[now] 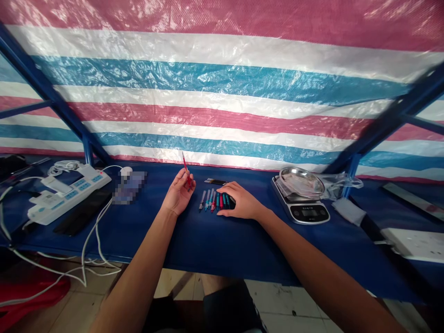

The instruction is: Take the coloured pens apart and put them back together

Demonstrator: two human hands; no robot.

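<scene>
Currently, head view, item one: the left hand [178,193], curled, fingers and thumb closed on a slim red pen [185,166], which stands tilted with one end up, above the blue table cover [208,240]. The pen is probably light and stiff, its smooth barrel perhaps a little slippery; mid-barrel looks the surest hold.

Item two: the right hand [241,201], cupped palm-down, its fingertips [224,188] over the right end of a row of pens [214,201]. Whether it grips one cannot be told. The row lies between the hands, with blue, red and teal barrels side by side. These look light, round and apt to roll, best lifted singly by the barrel.

Just beyond the row: several black-barrelled pens [215,181].

Right of the hands: a digital scale [300,208] bearing a steel dish [301,181], a clear plastic bag [342,185], a grey cloth [348,211].

Left: a white power strip [67,196], white cables [93,245], a pixelated object [130,187].

Far side: a striped tarpaulin [222,78] behind a blue steel frame [41,78].
</scene>
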